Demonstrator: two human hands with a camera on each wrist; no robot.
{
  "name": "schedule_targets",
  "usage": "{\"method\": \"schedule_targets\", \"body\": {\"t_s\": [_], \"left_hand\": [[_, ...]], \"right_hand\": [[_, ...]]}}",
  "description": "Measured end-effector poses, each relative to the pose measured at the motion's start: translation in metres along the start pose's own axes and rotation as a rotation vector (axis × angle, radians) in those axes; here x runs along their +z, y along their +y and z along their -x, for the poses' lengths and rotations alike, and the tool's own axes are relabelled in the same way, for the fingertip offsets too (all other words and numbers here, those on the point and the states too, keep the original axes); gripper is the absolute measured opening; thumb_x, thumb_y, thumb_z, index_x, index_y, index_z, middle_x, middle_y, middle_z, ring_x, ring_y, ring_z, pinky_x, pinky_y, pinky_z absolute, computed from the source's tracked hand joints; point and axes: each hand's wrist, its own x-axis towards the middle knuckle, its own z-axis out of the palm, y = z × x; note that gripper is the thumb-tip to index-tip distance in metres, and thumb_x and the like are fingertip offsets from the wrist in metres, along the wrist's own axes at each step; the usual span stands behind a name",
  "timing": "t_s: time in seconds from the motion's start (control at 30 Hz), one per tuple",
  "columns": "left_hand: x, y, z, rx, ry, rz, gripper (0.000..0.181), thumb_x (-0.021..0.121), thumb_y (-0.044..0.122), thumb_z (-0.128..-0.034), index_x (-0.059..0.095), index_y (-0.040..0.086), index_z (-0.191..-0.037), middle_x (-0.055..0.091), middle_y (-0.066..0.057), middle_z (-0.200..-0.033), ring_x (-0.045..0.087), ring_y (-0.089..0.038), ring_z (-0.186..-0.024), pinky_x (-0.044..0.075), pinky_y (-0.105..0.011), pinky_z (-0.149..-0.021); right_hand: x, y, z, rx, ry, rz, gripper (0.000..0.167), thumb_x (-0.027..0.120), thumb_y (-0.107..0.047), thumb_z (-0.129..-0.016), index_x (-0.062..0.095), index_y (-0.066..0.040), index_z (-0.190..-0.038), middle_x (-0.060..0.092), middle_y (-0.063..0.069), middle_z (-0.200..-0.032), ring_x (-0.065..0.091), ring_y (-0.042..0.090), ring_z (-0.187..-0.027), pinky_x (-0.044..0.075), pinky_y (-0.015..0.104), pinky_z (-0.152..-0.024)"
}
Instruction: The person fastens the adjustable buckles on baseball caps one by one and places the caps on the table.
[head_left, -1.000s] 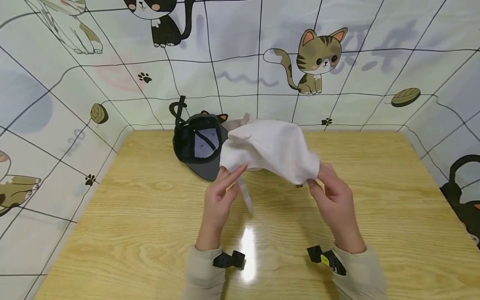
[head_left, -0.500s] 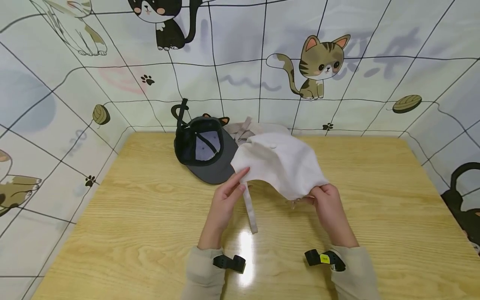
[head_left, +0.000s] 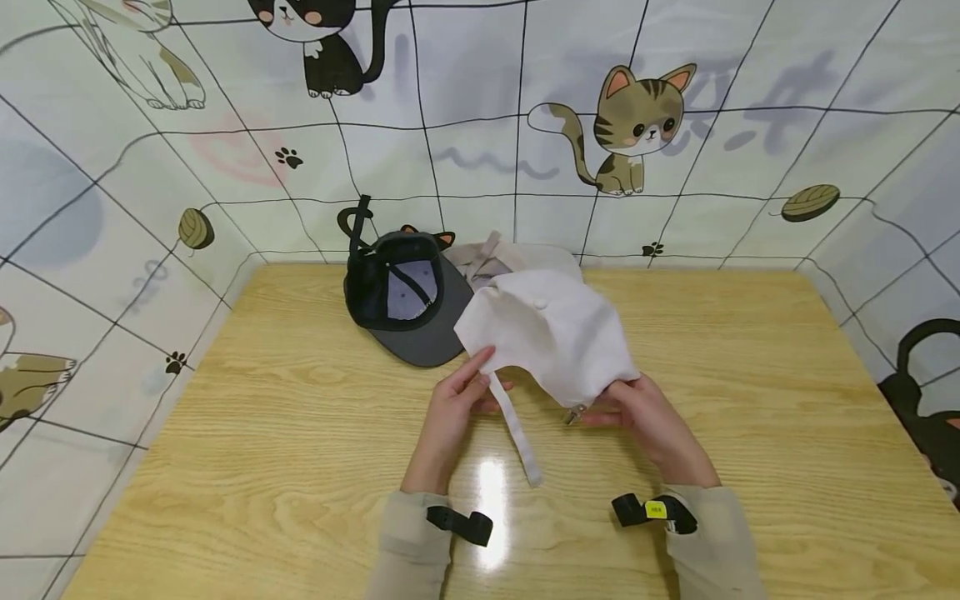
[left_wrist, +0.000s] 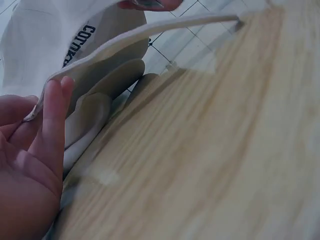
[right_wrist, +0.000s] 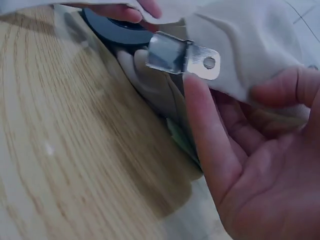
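Note:
Both hands hold a white cap [head_left: 547, 325] above the table, its back opening toward me. My left hand [head_left: 453, 408] pinches the cap's left back edge, where a loose white strap [head_left: 517, 433] hangs down. On the other side my right hand [head_left: 648, 421] grips the right back edge between thumb and fingers. Beside it, a metal buckle [right_wrist: 202, 62] shows in the right wrist view, a fingertip touching it. Dark lettering [left_wrist: 82, 42] appears on the cap fabric in the left wrist view.
A dark grey cap [head_left: 427, 342] lies upturned at the back left of the wooden table [head_left: 262, 467]. Partly hidden behind the white cap is another pale cap [head_left: 547, 257]. A cat-patterned cloth [head_left: 465, 167] encloses the back and sides.
The white cap has come down and toward me, uncovering the pale cap behind. Its loose strap hangs nearer me. My right hand has lowered, and the metal buckle now shows beside its fingers.

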Motion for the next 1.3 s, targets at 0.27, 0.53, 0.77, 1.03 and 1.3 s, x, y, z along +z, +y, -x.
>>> {"method": "schedule_targets", "body": {"t_s": [0.27, 0.53, 0.77, 1.03, 1.3], "left_hand": [[-0.004, -0.018, -0.007, -0.014, 0.022, 0.065, 0.048, 0.055, 0.009, -0.0884, 0.044, 0.023, -0.132, 0.051, -0.022, -0.112, 0.057, -0.035, -0.097, 0.048, -0.042, -0.077], [0.002, -0.021, -0.011, -0.033, -0.007, 0.145, 0.061, 0.053, -0.005, -0.0854, 0.035, 0.024, -0.136, 0.044, -0.011, -0.131, 0.056, -0.033, -0.101, 0.046, -0.04, -0.082], [0.0, -0.021, -0.01, -0.007, 0.019, 0.26, 0.056, 0.052, -0.003, -0.0872, 0.035, 0.017, -0.137, 0.044, -0.015, -0.13, 0.05, -0.037, -0.107, 0.045, -0.037, -0.086], [-0.002, -0.015, -0.007, 0.053, -0.019, 0.476, 0.051, 0.046, -0.005, -0.0895, 0.031, 0.006, -0.138, 0.036, -0.018, -0.136, 0.049, -0.035, -0.11, 0.043, -0.034, -0.089], [-0.004, -0.014, -0.006, 0.099, -0.138, 0.516, 0.055, 0.043, 0.003, -0.0923, 0.023, 0.015, -0.141, 0.028, -0.017, -0.14, 0.042, -0.037, -0.117, 0.043, -0.041, -0.088]], "right_hand": [[-0.006, 0.01, -0.003, 0.013, -0.086, -0.107, 0.02, 0.048, -0.005, -0.09, 0.052, -0.001, -0.109, 0.053, 0.012, -0.109, 0.055, 0.032, -0.098, 0.041, 0.052, -0.086], [0.01, 0.024, -0.013, 0.085, -0.096, -0.223, 0.027, 0.051, -0.011, -0.09, 0.045, -0.003, -0.115, 0.053, 0.014, -0.108, 0.058, 0.03, -0.091, 0.043, 0.05, -0.084], [0.01, 0.028, -0.013, 0.1, -0.242, -0.225, 0.028, 0.046, -0.013, -0.094, 0.039, -0.001, -0.118, 0.053, 0.02, -0.105, 0.058, 0.037, -0.093, 0.046, 0.05, -0.078], [0.024, 0.035, -0.011, 0.123, -0.319, -0.077, 0.031, 0.056, -0.007, -0.087, 0.045, 0.002, -0.114, 0.057, 0.025, -0.104, 0.056, 0.039, -0.098, 0.046, 0.047, -0.081], [0.025, 0.037, -0.012, 0.113, -0.289, -0.08, 0.038, 0.05, -0.019, -0.092, 0.037, 0.0, -0.123, 0.047, 0.019, -0.115, 0.052, 0.039, -0.102, 0.045, 0.048, -0.082]]}}
